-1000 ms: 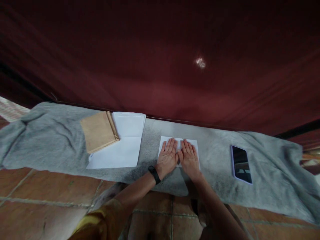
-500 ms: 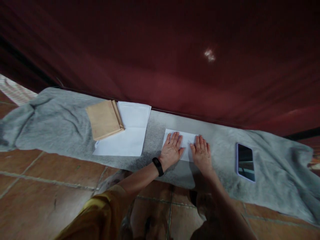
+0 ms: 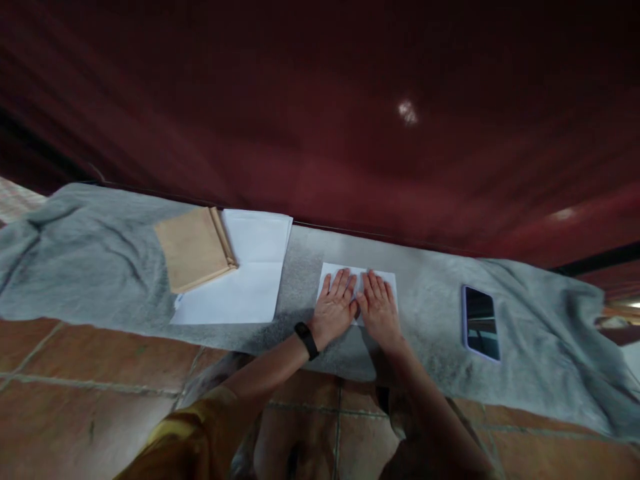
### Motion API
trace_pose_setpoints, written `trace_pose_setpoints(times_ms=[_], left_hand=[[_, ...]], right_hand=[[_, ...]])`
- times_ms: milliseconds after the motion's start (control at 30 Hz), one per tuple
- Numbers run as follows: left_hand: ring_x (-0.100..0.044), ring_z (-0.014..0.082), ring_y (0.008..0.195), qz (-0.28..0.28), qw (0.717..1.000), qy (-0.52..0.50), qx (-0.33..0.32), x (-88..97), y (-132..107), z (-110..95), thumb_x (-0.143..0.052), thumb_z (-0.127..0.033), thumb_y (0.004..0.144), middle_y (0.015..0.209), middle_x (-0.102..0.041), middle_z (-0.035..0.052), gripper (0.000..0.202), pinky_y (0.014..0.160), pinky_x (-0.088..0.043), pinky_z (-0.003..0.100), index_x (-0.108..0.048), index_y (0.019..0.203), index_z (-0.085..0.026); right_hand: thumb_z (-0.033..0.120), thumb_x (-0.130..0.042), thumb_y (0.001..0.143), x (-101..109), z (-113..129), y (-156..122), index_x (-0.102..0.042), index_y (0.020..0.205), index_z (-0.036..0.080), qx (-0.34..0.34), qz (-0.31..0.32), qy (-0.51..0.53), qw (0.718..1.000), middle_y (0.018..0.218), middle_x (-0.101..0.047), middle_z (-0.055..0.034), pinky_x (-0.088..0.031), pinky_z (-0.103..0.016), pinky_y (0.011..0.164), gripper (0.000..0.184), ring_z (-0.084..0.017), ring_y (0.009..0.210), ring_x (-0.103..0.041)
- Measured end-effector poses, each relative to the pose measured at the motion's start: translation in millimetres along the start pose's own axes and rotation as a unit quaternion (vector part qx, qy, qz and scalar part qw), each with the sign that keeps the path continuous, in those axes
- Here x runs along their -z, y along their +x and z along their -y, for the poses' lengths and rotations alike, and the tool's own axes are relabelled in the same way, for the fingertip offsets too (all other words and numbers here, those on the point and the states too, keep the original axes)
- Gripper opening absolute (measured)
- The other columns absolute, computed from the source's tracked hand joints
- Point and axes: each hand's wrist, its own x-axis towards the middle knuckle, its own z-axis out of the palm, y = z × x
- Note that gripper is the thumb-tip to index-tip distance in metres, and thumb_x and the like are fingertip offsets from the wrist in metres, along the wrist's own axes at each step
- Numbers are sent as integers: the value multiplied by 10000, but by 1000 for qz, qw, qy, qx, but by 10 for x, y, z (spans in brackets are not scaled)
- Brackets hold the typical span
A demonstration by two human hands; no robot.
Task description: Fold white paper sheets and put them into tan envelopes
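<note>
A small folded white paper (image 3: 388, 281) lies on a grey cloth (image 3: 100, 260) spread over the tiled floor. My left hand (image 3: 336, 308), with a black band at the wrist, rests flat on the paper's left half, fingers stretched out. My right hand (image 3: 379, 309) lies flat beside it on the right half, thumbs nearly touching. Both palms press down on the sheet and hold nothing.
A stack of white sheets (image 3: 240, 287) lies left of the hands with a tan envelope pack (image 3: 193, 248) on its corner. A phone (image 3: 480, 323) in a lilac case lies on the cloth at the right. A dark red curtain (image 3: 320, 120) hangs behind. Terracotta tiles (image 3: 75, 380) are in front.
Half a second ago my right hand was out at the paper's right edge; it has slid back left to meet the left hand at the middle.
</note>
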Motion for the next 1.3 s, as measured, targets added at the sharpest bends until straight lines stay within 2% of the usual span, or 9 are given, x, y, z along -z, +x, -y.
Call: trace_pose_setpoints(times_ms=[133, 433, 767, 833, 967, 1133, 1233, 1300], left_hand=[[-245, 273, 1571, -14, 1000, 0, 8, -15, 14, 50, -365, -329, 1045, 1672, -318, 148, 579, 1286, -221, 524, -354, 1589, -130], [-298, 316, 1549, -37, 997, 9, 68, 43, 37, 225, -378, -417, 1044, 1641, -351, 201, 628, 1258, -273, 544, -367, 1578, -87], [-314, 352, 1539, -23, 996, 41, 74, 122, -27, 272, -388, -509, 1044, 1634, -341, 241, 696, 1272, -216, 566, -384, 1561, -42], [-297, 344, 1547, -17, 997, 46, 59, 155, -14, 251, -394, -486, 1048, 1639, -340, 228, 676, 1282, -192, 563, -397, 1552, -36], [-267, 300, 1563, -1, 998, 56, -14, 210, 16, 216, -374, -386, 1066, 1660, -343, 137, 554, 1297, -180, 538, -436, 1548, -120], [-313, 274, 1547, 5, 997, 61, -50, 229, 41, 190, -357, -309, 1072, 1632, -411, 107, 495, 1296, -212, 505, -496, 1506, -116], [-331, 278, 1538, 14, 996, 58, -60, 239, 51, 177, -344, -289, 1073, 1626, -421, 108, 495, 1294, -221, 510, -494, 1507, -105], [-336, 284, 1535, 23, 996, 58, -64, 241, 54, 171, -328, -282, 1074, 1627, -417, 114, 504, 1294, -223, 507, -482, 1514, -90]], right_hand=[[343, -291, 1088, -3, 34, 21, -371, 1585, 89, -17, 6, -16, 1000, 1630, -397, -188, -265, -522, 1236, 563, -289, 1535, -312], [416, -303, 1089, -68, -108, 3, -398, 1567, 67, -75, -42, -34, 996, 1596, -443, -213, -295, -515, 1211, 599, -319, 1477, -409], [487, -293, 1086, -65, -311, -97, -383, 1557, 30, -99, -63, -56, 991, 1557, -471, -264, -329, -540, 1181, 663, -353, 1437, -448], [485, -288, 1086, -66, -337, -103, -385, 1550, 15, -101, -67, -54, 991, 1549, -472, -279, -334, -562, 1174, 667, -366, 1444, -434], [442, -270, 1093, -40, -329, -64, -342, 1578, 42, -92, -82, -28, 992, 1580, -434, -268, -326, -593, 1177, 633, -363, 1496, -364], [359, -246, 1097, -4, -161, 18, -344, 1599, 127, -24, -25, 32, 999, 1642, -385, -168, -314, -518, 1220, 561, -280, 1549, -291], [308, -275, 1089, -1, -48, 38, -368, 1594, 151, 22, 22, 39, 999, 1646, -389, -135, -278, -494, 1243, 537, -252, 1542, -307], [308, -298, 1087, 4, 0, 44, -372, 1595, 163, 25, 40, 27, 999, 1653, -380, -123, -255, -502, 1248, 533, -257, 1531, -327]])
